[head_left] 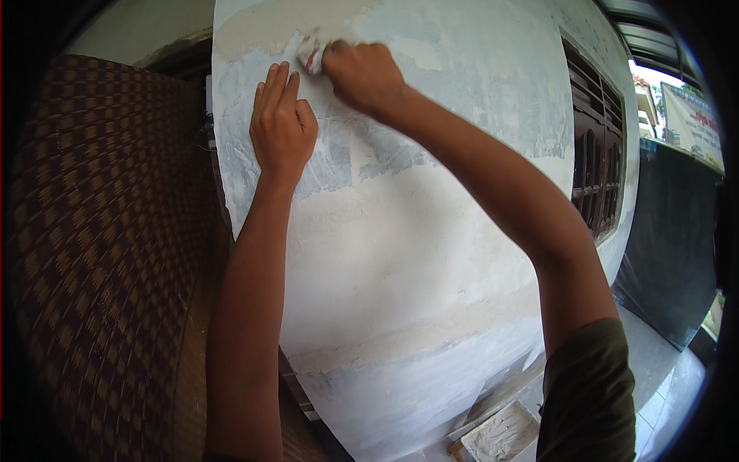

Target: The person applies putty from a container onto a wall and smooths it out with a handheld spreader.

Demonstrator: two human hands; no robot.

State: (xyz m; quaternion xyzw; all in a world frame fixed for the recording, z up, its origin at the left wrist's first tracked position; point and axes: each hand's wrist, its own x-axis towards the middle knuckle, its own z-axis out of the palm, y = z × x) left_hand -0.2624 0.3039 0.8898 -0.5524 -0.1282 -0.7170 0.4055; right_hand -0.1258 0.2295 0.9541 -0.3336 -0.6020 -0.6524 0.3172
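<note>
The patchy wall (400, 231) in front of me carries rough bands of white and pale grey filler. High on it, my right hand (366, 77) is closed round a small white-smeared thing with reddish marks (312, 52). Blur and my fist hide its exact kind; it lies at the wall surface. Just to the left and lower, my left hand (283, 123) rests flat on the wall, fingers stretched upward, holding nothing.
A woven brown panel (108, 231) runs along the left side. To the right is a window with dark wooden bars (596, 131), and beyond it a dark sheet (670, 239). A shallow tray of whitish paste (500, 437) sits on the floor below.
</note>
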